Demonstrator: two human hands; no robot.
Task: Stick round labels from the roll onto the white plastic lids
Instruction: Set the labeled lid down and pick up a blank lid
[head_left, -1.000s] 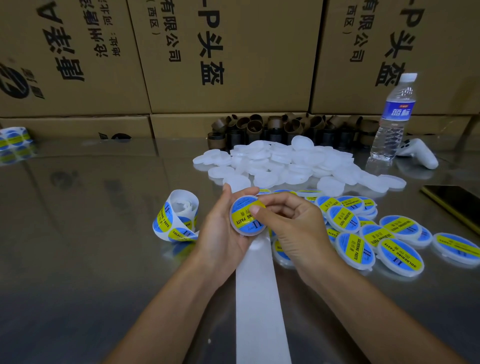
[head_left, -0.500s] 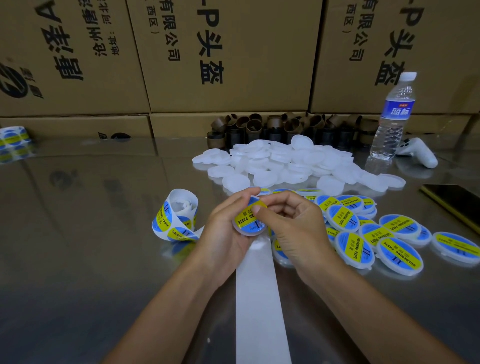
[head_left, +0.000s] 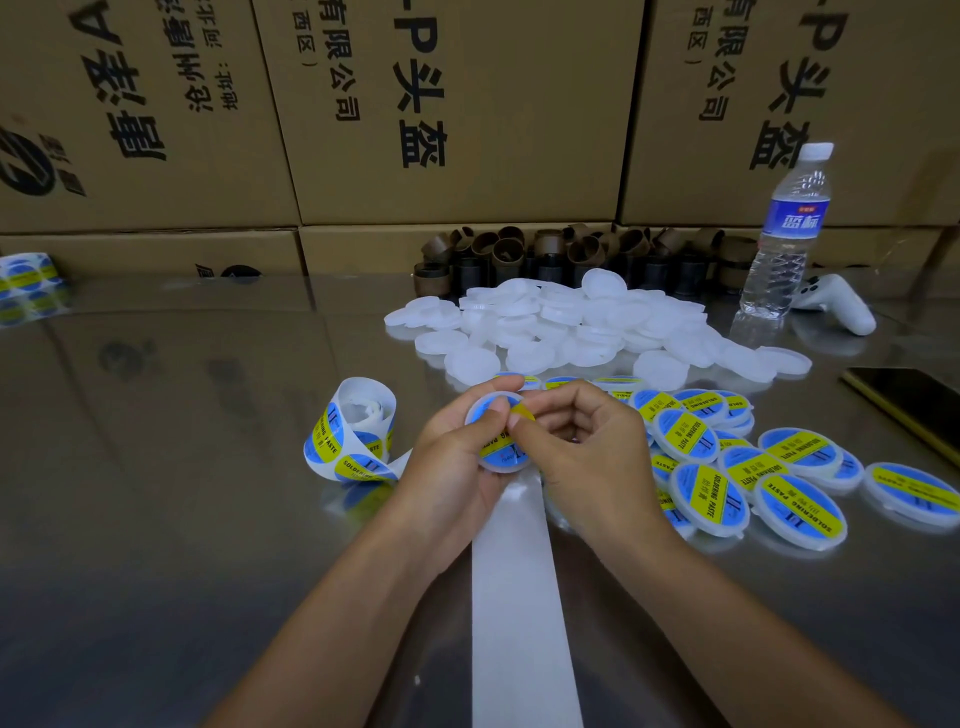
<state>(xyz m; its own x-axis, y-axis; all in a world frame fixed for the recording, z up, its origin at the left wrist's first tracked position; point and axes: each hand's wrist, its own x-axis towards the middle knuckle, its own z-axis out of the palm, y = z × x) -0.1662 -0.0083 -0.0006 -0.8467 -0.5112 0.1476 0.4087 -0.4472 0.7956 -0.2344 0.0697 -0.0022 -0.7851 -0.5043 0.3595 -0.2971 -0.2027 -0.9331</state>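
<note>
My left hand (head_left: 457, 457) and my right hand (head_left: 587, 457) both hold one white lid (head_left: 501, 452) with a blue and yellow round label on it, above the table's middle. Both thumbs press on the label's upper part. The label roll (head_left: 353, 434) lies just left of my left hand, and its bare white backing strip (head_left: 519, 597) runs toward me between my forearms. A heap of plain white lids (head_left: 571, 327) lies behind my hands. Several labelled lids (head_left: 753, 467) lie to the right.
The table is shiny metal (head_left: 182, 467). Cardboard boxes (head_left: 457, 104) wall off the back, with brown roll cores (head_left: 545, 254) in front. A water bottle (head_left: 787, 234), a white controller (head_left: 836, 306) and a phone (head_left: 914, 405) are at the right. More labels (head_left: 26, 280) lie far left.
The lid has tilted away from me and my thumbs have slid onto the label, covering more of it. Arms and roll stay where they were.
</note>
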